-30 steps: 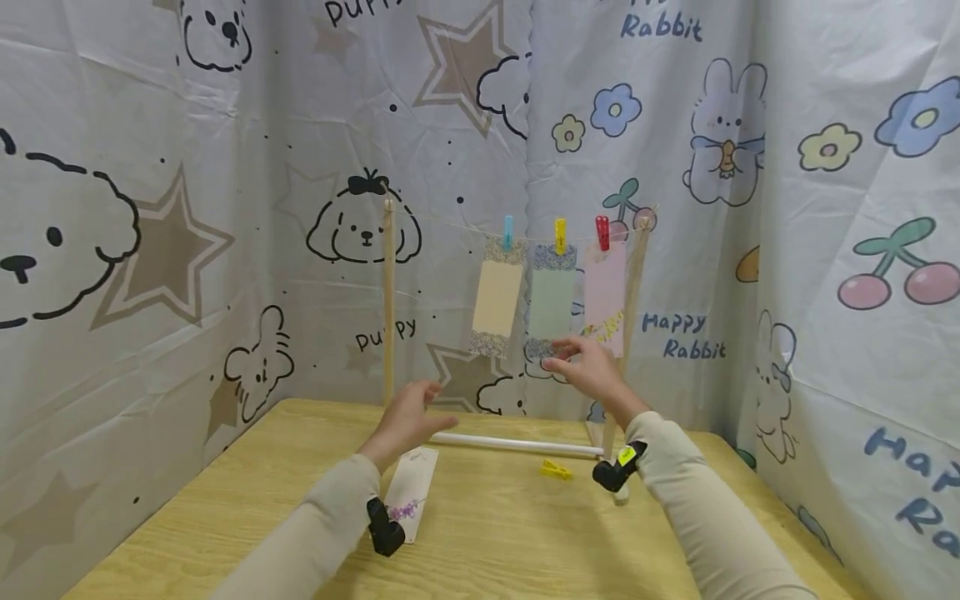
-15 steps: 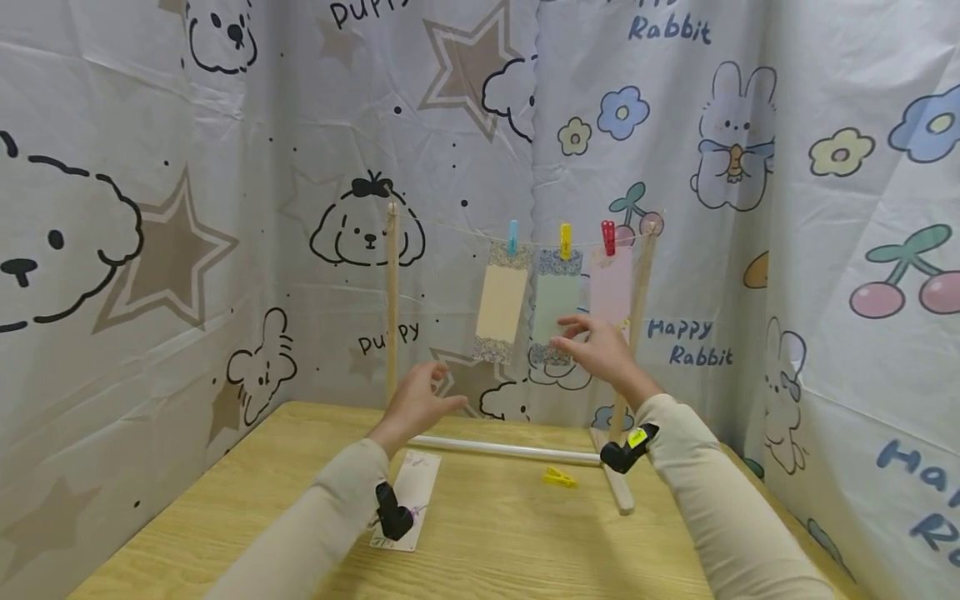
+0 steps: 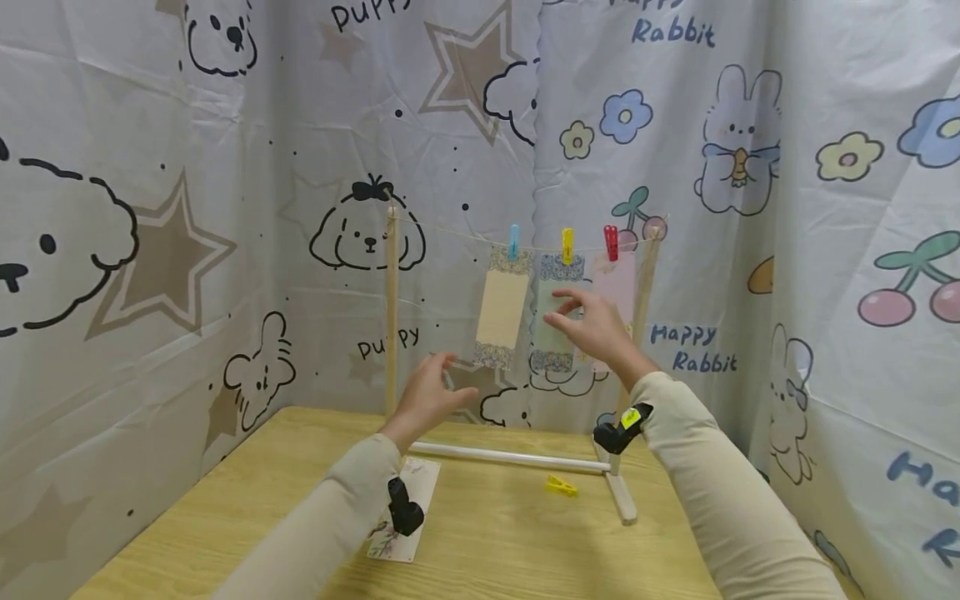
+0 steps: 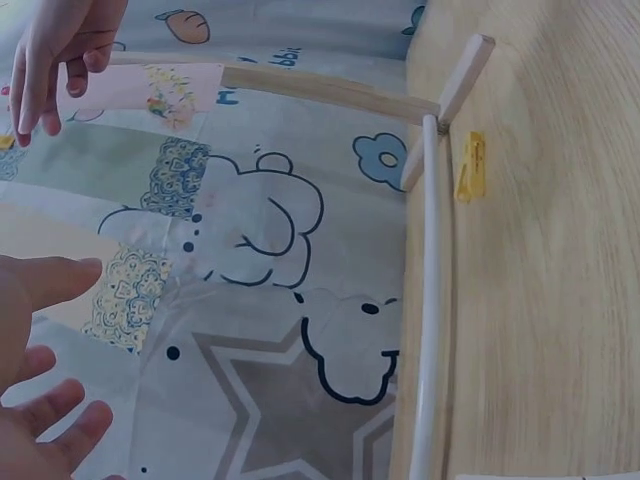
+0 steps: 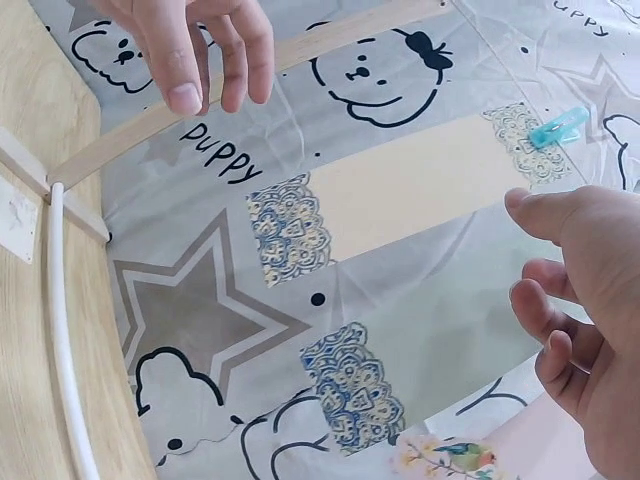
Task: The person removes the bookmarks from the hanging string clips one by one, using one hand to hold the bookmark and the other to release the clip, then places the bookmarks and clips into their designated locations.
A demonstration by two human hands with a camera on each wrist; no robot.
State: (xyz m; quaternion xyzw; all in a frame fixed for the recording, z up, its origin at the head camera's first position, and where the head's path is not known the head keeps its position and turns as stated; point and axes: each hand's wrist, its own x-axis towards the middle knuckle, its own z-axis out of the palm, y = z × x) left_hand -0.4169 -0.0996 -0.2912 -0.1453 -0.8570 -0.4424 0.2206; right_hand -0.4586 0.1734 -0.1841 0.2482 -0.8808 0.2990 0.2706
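In the head view my left hand [image 3: 433, 397] hovers above the table, below and left of a cream bookmark [image 3: 501, 310], fingers spread and holding nothing. My right hand [image 3: 596, 330] is raised in front of a green bookmark [image 3: 557, 361] and partly covers it and a pink bookmark [image 3: 617, 279]. Its thumb and fingers are apart, with nothing between them; the right wrist view shows the same gap. All three bookmarks hang from a string, held by a blue clothespin [image 3: 514, 242], a yellow clothespin [image 3: 567, 247] and a red clothespin [image 3: 611, 242].
The string runs between wooden posts [image 3: 392, 317] joined low down by a white rod [image 3: 510, 456]. A second yellow clothespin [image 3: 561, 487] lies on the table [image 3: 495, 533]. A floral bookmark [image 3: 423, 479] lies partly under my left forearm. Printed curtains [image 3: 337, 100] surround the table.
My right hand has risen along the green bookmark. My left hand has moved slightly up and to the right. Both stay without anything in them; the bookmarks hang where they were.
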